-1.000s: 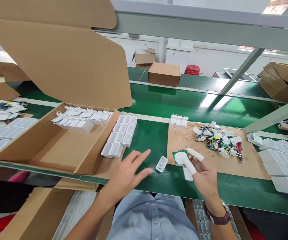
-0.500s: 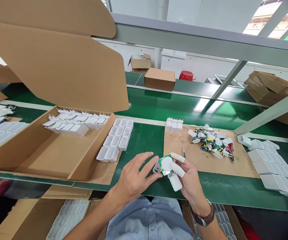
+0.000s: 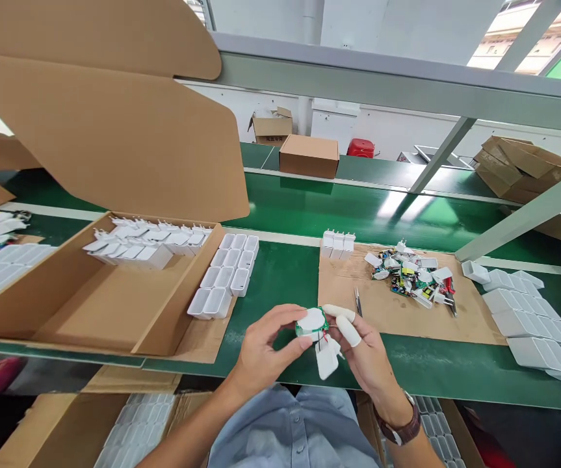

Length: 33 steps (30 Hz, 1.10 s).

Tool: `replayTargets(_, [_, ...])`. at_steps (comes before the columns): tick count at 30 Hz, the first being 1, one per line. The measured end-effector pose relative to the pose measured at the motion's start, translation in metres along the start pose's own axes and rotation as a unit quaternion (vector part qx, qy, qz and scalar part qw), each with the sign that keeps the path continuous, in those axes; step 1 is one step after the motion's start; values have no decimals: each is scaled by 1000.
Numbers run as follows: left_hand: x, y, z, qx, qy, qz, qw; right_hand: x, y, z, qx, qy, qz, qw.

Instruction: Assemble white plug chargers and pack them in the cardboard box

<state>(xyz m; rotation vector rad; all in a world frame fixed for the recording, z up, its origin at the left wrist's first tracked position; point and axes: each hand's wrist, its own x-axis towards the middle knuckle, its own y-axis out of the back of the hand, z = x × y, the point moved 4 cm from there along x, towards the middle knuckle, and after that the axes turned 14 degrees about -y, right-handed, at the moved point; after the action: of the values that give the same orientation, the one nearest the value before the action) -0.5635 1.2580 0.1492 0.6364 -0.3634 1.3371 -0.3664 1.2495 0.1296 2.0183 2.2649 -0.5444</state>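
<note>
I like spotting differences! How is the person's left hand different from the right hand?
The right hand wears white finger covers on two fingers; the left hand has bare fingers. The right hand has a watch at its wrist; the left hand's wrist is bare. Both pinch the same small white and green part.

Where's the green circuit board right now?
The circuit board is low centre in the head view, held between left hand and right hand over the belt's near edge.

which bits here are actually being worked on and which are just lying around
In hand: circuit board, held by left hand and right hand; white casing beneath it.
Lying about: tweezers, pile of boards, empty shells, closed box.
</note>
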Motion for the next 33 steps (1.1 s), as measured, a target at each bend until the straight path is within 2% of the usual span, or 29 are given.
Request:
replayTargets(2, [-4, -4, -11, -105, 133, 29, 985, -3, 0, -3, -79, 99, 35, 991])
replayTargets(4, [-9, -13, -18, -202, 234, 51, 950, -8, -4, -7, -178, 210, 74, 959])
replayTargets(7, [-12, -26, -22, -284, 298, 62, 909, -16, -16, -10, -293, 328, 87, 894])
replayTargets(9, [-13, -29, -22, -278, 307, 60, 908, -18, -22, -11, -320, 359, 76, 873])
replayTargets(14, [-8, -24, -20, -213, 262, 18, 941, -18, -20, -12, -316, 360, 89, 873])
replayTargets(16, [-5, -20, -19, -177, 248, 1, 953, -20, -17, -14, -328, 369, 90, 865])
replayTargets(18, [-1, -15, -16, -126, 228, -7, 965, -26, -12, -20, -355, 395, 108, 840])
replayTargets(20, [4, -10, -12, -71, 204, -30, 976, -34, -7, -28, -400, 421, 124, 804])
replayTargets(21, [6, -9, -10, -52, 195, -55, 978, -37, -5, -31, -431, 424, 118, 788])
replayTargets(23, [7, -11, -7, -48, 191, -132, 972, -39, -2, -34, -496, 401, 63, 768])
replayTargets(25, [4, -15, -7, -75, 198, -203, 956, -40, 0, -33, -525, 366, -14, 769])
replayTargets(27, [-1, -19, -9, -108, 203, -240, 943, -42, 2, -31, -509, 347, -69, 784])
replayTargets(33, [-9, -27, -10, -185, 192, -288, 920, -48, 10, -17, -416, 325, -104, 843])
